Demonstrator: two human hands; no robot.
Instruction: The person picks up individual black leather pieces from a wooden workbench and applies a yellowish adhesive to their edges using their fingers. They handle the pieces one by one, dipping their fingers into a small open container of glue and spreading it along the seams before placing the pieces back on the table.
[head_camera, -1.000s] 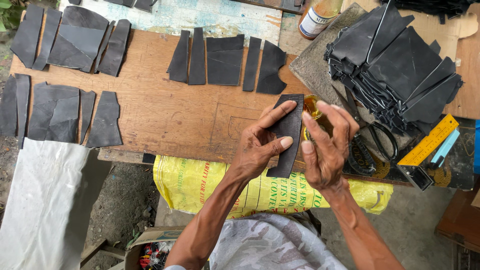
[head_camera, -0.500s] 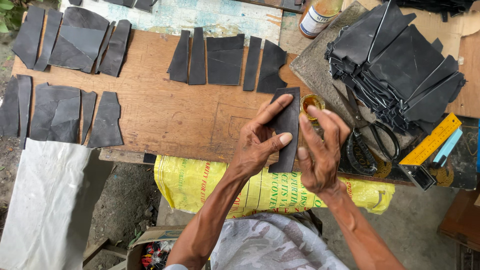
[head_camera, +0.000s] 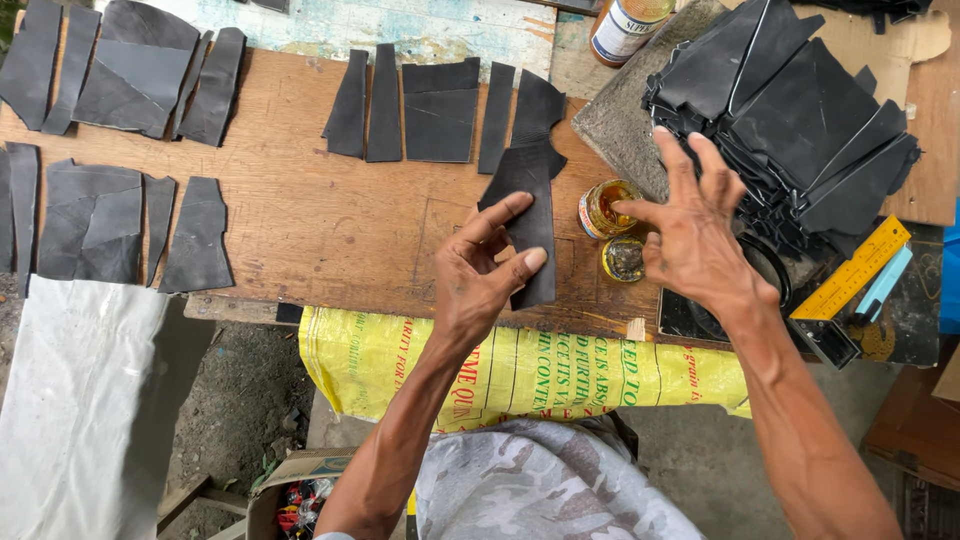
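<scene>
Worn wooden worktable (head_camera: 300, 220) in daylight, dirt ground (head_camera: 240, 400), white sheet (head_camera: 70, 420) below.

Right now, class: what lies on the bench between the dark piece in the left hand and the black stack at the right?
In the head view, between the dark piece and the black stack sits an open glue jar, with the right hand's finger at it.

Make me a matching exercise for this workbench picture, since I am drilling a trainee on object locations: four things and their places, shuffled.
Things:
1. dark strip
2. small open jar
3. yellow ruler
4. yellow sack

Places:
A. hanging over the bench's front edge
B. at the right hand's fingertip
C. held in the left hand
D. right of the stacked dark pieces

Pairs: 1-C, 2-B, 3-D, 4-A
</scene>
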